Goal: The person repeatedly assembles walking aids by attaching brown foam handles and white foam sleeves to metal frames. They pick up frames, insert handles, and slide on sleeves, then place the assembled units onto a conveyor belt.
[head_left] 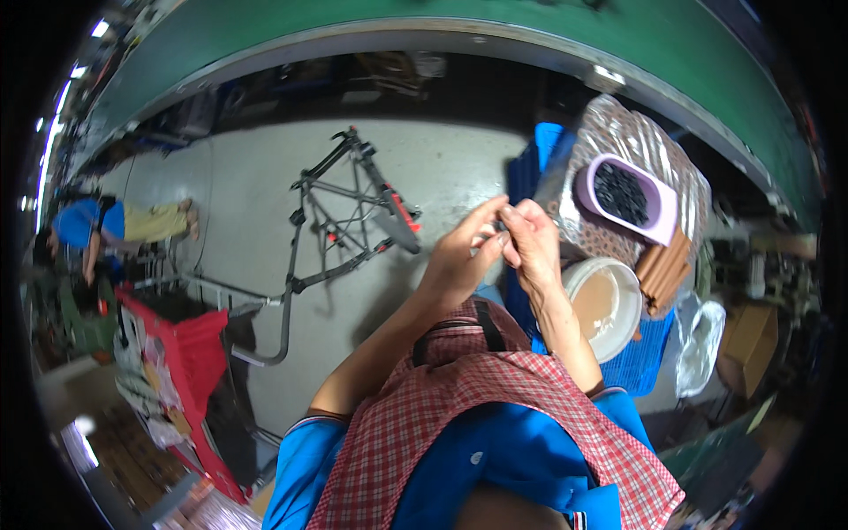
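My left hand (458, 258) and my right hand (537, 249) meet in front of my apron, fingertips pinched together. Something small and dark may sit between them, but the fingers hide it. Just right of my right hand, a lilac tub (658, 227) holds many small black pieces (622, 193). Below that tub stands a round white bucket (629, 296) with a tan, wet-looking inside. Several brown tubes (664, 271) lie beside the bucket. Both tub and tubes rest on a clear plastic bag (609, 124) packed with more brown tubes.
Blue plastic crates (652, 358) support the bag and bucket. On the floor to the left stands a black tubular frame (296, 238) with red parts. A green bench (371, 22) spans the far side. Red cloth (190, 353) hangs at left; another person (97, 221) is farther left.
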Demonstrator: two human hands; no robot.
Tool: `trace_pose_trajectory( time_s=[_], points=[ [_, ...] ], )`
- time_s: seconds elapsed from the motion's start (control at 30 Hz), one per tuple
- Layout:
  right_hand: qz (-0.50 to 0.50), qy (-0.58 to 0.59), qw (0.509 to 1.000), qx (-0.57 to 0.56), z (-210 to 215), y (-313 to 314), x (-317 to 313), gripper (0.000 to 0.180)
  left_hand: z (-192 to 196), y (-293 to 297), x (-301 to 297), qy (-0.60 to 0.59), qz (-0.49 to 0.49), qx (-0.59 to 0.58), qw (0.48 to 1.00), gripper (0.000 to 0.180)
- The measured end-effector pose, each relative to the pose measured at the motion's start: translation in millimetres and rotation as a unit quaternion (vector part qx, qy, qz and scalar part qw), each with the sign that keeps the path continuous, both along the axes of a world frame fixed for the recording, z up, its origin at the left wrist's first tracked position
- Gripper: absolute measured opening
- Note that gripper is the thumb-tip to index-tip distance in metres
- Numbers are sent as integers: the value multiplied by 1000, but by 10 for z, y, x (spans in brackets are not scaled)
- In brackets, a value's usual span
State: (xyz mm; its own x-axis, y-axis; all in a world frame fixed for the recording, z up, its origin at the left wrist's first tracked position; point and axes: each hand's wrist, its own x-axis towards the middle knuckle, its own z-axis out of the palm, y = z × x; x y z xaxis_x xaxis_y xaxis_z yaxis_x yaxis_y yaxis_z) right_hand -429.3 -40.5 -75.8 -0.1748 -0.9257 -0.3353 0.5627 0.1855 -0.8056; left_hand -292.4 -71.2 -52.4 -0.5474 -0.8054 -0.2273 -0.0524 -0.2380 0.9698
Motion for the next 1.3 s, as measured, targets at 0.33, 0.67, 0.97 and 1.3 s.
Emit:
trace_pose_trajectory(
  time_s=[0.33,0.67,0.97,1.3],
  points=[
    [178,248,952,-28,225,278,989,18,-95,666,1134,2,260,-60,964,31],
    [42,-142,974,170,-1210,31,15,27,320,1176,3656,-129,681,-180,698,23],
    [96,39,992,66,-762,-106,454,24,-48,1154,3858,-136,539,-55,830,28],
    [167,422,856,-248,123,-788,978,17,-243,920,3420,-31,702,-99,704,32]
  ],
)
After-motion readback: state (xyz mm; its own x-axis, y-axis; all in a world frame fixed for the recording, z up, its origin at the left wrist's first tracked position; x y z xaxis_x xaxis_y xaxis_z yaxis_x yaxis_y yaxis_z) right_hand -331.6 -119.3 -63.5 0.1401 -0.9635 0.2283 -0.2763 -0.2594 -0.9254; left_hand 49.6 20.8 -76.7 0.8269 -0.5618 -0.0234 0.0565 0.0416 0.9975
